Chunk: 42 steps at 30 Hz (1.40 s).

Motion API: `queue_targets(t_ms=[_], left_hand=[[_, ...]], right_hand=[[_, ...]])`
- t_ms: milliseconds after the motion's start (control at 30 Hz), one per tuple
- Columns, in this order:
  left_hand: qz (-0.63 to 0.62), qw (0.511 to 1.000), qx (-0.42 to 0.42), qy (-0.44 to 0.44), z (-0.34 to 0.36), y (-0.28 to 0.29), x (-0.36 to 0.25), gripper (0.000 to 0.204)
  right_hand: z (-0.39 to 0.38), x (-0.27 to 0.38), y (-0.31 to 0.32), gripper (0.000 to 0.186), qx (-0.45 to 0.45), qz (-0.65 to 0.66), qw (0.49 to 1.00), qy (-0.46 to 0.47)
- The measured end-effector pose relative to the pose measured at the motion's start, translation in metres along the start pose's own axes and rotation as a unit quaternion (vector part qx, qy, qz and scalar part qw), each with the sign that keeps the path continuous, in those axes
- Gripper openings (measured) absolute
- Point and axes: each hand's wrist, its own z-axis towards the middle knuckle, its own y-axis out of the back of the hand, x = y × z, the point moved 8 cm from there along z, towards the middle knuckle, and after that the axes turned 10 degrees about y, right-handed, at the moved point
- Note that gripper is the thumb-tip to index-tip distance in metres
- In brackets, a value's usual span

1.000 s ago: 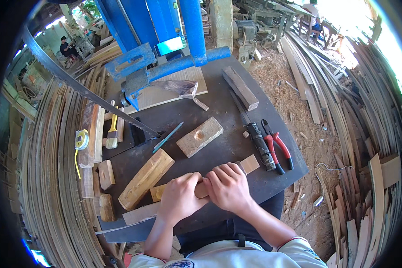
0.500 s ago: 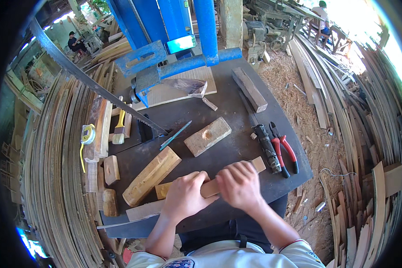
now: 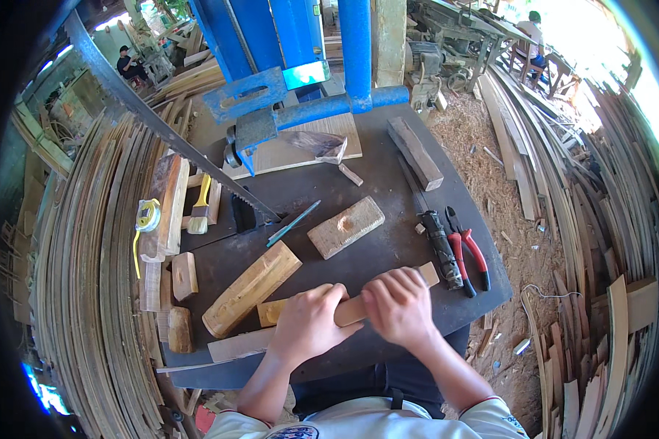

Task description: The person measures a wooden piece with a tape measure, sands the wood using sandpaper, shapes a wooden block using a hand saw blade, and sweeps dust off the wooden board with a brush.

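- From my feed, the wooden bar (image 3: 350,312) is held at the near side of the desk (image 3: 388,183), slanting from the left hand up toward the far right.
- The left hand (image 3: 313,322) has its fingers closed around the bar's left part, hiding that end from me.
- The right hand (image 3: 399,304) has its fingers curled tightly over the bar near its right end, which sticks out past the knuckles.
- Compared with a second ago, I see the hands apart: back then they touched, and now a short stretch of bar shows between them.
- My whole view has swung a little left, so everything sits further right in it; the layout on the desk matches what I had before.
- Left of the left hand lie a thick wooden piece (image 3: 250,289), a small yellowish block (image 3: 271,312) and a pale strip (image 3: 241,344).
- Beyond the hands I have a block with a hollow (image 3: 345,227).
- To the right, red-handled cutters (image 3: 470,252) lie beside a tool with a wrapped handle (image 3: 442,249).
- At far left, the saw blade (image 3: 168,135) slants down to the desk.
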Motion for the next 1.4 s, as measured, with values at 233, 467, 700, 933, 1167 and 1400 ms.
queue_targets(t_ms=[233, 467, 700, 933, 1167, 1400], left_hand=[[0.009, 1.0, 0.019, 0.002, -0.001, -0.005, 0.002, 0.043], [0.006, 1.0, 0.011, -0.01, 0.0, -0.002, -0.001, 0.043], [-0.014, 1.0, 0.012, 0.01, 0.0, -0.004, 0.004, 0.042], [0.008, 1.0, 0.012, -0.011, 0.001, -0.002, 0.0, 0.042], [-0.009, 1.0, 0.018, 0.013, -0.001, -0.004, 0.005, 0.042], [0.023, 1.0, 0.016, -0.009, 0.001, -0.003, 0.0, 0.046]], right_hand=[[0.001, -0.009, 0.003, 0.016, -0.008, -0.047, 0.998, -0.048], [0.004, 0.007, -0.001, 0.007, -0.016, 0.009, 1.0, 0.002], [0.002, -0.013, 0.008, 0.015, -0.011, -0.052, 0.998, -0.046], [0.001, 0.011, -0.012, 0.007, -0.001, 0.0, 1.0, -0.02], [0.0, -0.017, 0.012, 0.007, -0.003, -0.039, 0.999, -0.035], [0.007, 0.017, -0.007, 0.008, -0.008, -0.009, 1.0, -0.004]])
